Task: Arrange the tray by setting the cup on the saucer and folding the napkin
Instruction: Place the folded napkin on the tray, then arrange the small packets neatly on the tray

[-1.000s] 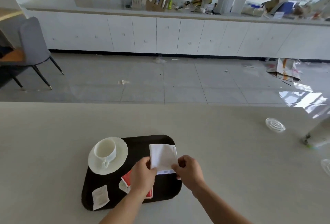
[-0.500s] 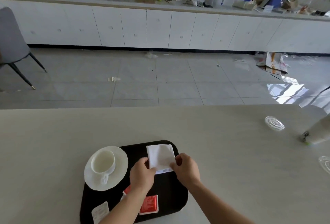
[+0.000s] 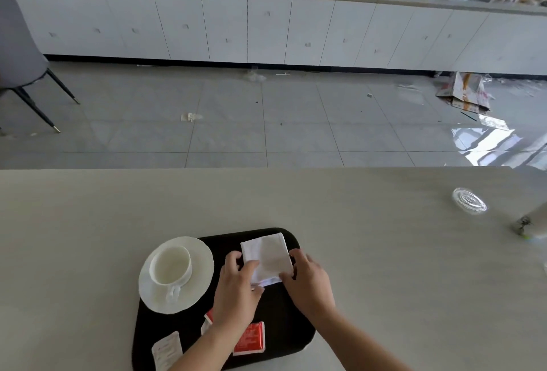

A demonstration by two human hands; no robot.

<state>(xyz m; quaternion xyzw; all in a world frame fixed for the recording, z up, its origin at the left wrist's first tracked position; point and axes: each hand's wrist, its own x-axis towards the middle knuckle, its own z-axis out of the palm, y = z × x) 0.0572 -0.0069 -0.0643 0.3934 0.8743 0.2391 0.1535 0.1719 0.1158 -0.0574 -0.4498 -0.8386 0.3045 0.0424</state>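
Folded napkin (image 3: 268,253) lying flatter on black tray (image 3: 284,320), far right corner, than moment ago. Left hand (image 3: 236,290) and right hand (image 3: 309,282) fingers (image 3: 251,267) pinching its near edge. Cup (image 3: 170,264) sitting on saucer (image 3: 201,255). Best: keeping edges aligned, pressing crease flat.

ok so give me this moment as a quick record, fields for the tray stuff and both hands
cup: upright on the saucer, handle toward the person
saucer: left end of the tray
napkin: folded white square, far right of tray
left hand: pinches napkin's near left corner
right hand: pinches napkin's near right corner
extras: red packet, white sachet on tray; clear lid on table
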